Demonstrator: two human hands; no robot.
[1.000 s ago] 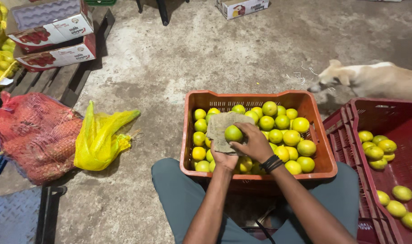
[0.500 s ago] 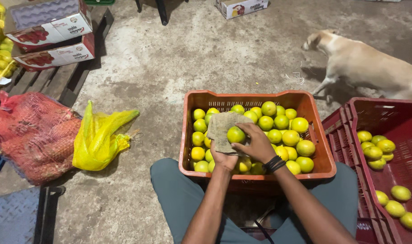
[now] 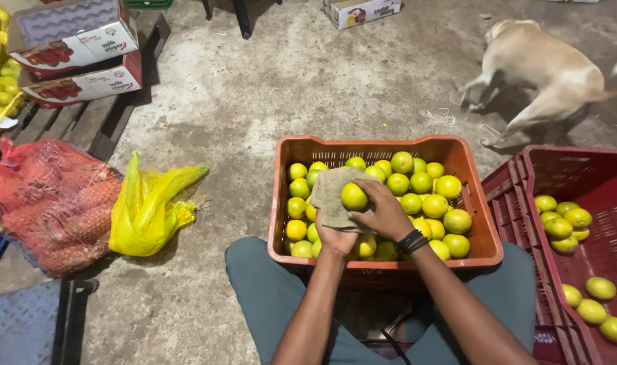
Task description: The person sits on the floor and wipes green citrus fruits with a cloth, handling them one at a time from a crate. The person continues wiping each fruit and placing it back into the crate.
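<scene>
An orange plastic crate [image 3: 461, 159] full of yellow-green citrus fruits sits on the floor between my knees. My left hand [image 3: 335, 238] is under a drab grey-brown cloth [image 3: 331, 194] and holds it up over the crate's left side. My right hand [image 3: 386, 215] grips one yellow-green fruit [image 3: 353, 196] and presses it against the cloth. A black band circles my right wrist.
A red crate [image 3: 525, 177] at the right holds several more fruits. A tan dog [image 3: 545, 67] walks at the upper right. A yellow mesh bag [image 3: 149, 206] and a red mesh sack [image 3: 48, 203] lie at the left, with cardboard boxes [image 3: 78, 51] on a pallet behind.
The dog has walked from the right edge across the upper right. My hands have stayed at the crate with the fruit and the cloth.
</scene>
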